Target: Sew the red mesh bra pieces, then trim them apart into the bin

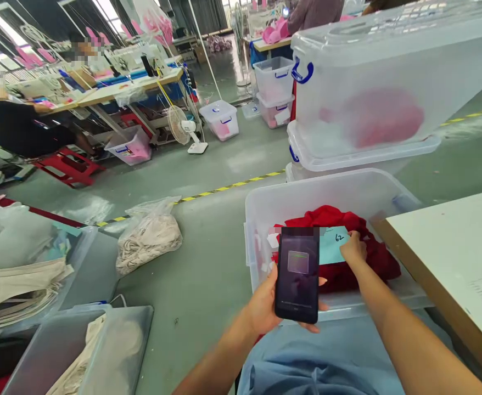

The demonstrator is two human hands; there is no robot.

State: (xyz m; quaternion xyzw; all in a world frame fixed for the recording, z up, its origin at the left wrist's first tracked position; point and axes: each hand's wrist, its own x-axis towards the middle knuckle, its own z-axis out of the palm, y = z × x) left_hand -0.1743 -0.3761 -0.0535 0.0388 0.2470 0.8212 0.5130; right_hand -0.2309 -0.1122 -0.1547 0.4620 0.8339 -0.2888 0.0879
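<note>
My left hand (265,304) is wrapped round a black smartphone (297,296), held upright with its lit screen facing me. On the screen a bright frame shows around a pale rectangle. My right hand (354,248) pinches the edge of a light blue paper slip (332,246) marked "62" by hand. The phone covers the slip's left part. Beneath the slip lies a heap of red fabric (383,263) inside a clear plastic bin (261,200) in front of me. A white tag pokes out left of the phone.
A white table (455,236) borders the bin on the right. Stacked lidded bins (360,71) stand behind it. Open bins with cream fabric (18,280) and a bagged bundle (148,241) are left. Beyond are a fan (179,125), sewing tables and seated people.
</note>
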